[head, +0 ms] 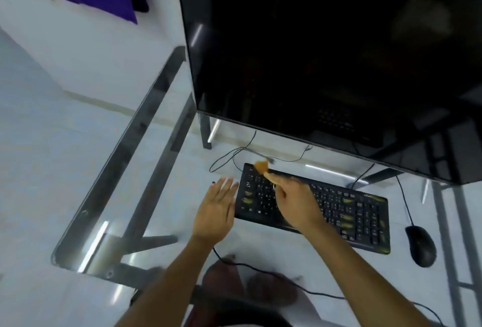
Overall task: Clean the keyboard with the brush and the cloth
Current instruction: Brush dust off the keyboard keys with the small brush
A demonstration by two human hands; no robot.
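A black keyboard (352, 212) with worn yellowish patches lies on the glass desk (161, 196). My right hand (294, 201) hovers over the keyboard's left half and grips a small brush (261, 166), whose orange-brown bristles point at the keyboard's far left corner. My left hand (216, 212) is flat with fingers spread, resting on the glass just left of the keyboard's left edge. No cloth is in view.
A large dark monitor (326, 52) stands right behind the keyboard. A black mouse (421, 245) lies to the right, its cable running back. Thin cables (234, 154) loop on the floor beneath the glass. The desk's metal frame (125, 170) runs along the left.
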